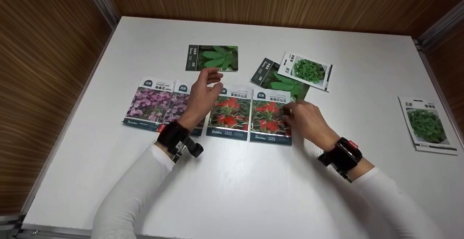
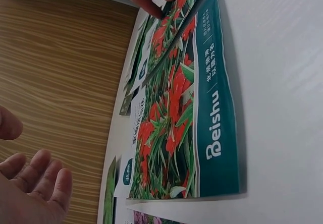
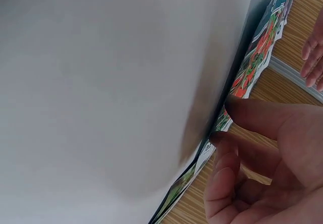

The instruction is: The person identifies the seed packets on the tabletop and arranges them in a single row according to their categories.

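Two seed packets with red flowers lie side by side on the white table, a left one (image 1: 229, 114) and a right one (image 1: 270, 117). My right hand (image 1: 308, 123) pinches the right edge of the right packet between thumb (image 3: 252, 114) and forefinger. My left hand (image 1: 203, 96) hovers over the row with loosely bent fingers, holding nothing. Beneath its wrist, two purple-flower seed packets, one fully visible (image 1: 149, 103) and one partly covered (image 1: 177, 105), lie side by side. In the left wrist view, the left red-flower packet (image 2: 166, 118) lies flat, away from the left fingers.
Behind the row lies a green-leaf packet (image 1: 217, 58). Another leaf packet (image 1: 268, 74) sits partly under a white herb packet (image 1: 308, 70), behind the right hand. A second white herb packet (image 1: 427, 125) lies near the right table edge. Wood-grain panels (image 1: 253, 3) border the table (image 1: 232, 188).
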The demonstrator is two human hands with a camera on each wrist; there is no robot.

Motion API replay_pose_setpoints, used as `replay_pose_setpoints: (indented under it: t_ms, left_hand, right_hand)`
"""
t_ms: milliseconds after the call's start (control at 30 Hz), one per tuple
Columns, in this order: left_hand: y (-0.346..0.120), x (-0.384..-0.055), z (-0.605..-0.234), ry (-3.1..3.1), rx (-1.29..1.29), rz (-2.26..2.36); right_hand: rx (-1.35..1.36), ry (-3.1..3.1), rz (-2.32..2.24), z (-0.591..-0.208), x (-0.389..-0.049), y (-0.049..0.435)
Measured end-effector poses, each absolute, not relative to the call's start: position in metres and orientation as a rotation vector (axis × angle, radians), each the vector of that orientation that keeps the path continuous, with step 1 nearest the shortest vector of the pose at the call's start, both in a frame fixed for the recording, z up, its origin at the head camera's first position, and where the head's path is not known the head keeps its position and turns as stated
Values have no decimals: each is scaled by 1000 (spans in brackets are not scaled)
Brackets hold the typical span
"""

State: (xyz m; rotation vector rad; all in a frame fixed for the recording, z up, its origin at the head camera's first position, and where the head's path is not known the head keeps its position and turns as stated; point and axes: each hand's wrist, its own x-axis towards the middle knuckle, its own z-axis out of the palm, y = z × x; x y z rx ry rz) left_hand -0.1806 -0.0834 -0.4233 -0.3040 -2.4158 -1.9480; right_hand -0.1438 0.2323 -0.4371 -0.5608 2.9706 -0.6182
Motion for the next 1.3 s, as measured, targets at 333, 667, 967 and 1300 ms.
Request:
replay_pose_setpoints:
  t_ms: [333, 667, 967, 1300]
  left_hand:
    - [-88, -182, -422, -2440, -288, -1911]
    - [-111, -195, -415, -2645, -282, -1605]
    - [-133, -212, -415, -2736, -257, -1375]
    - [-151, -208, -422, -2771, -265, -1188]
  right_hand:
    - [-549, 3116, -737, -427, -151, 244]
    - [-445, 3255, -799, -418, -157, 269]
    - [-426, 3323, -750, -420, -176, 288]
    - [-482, 3322, -557, -421, -206, 304]
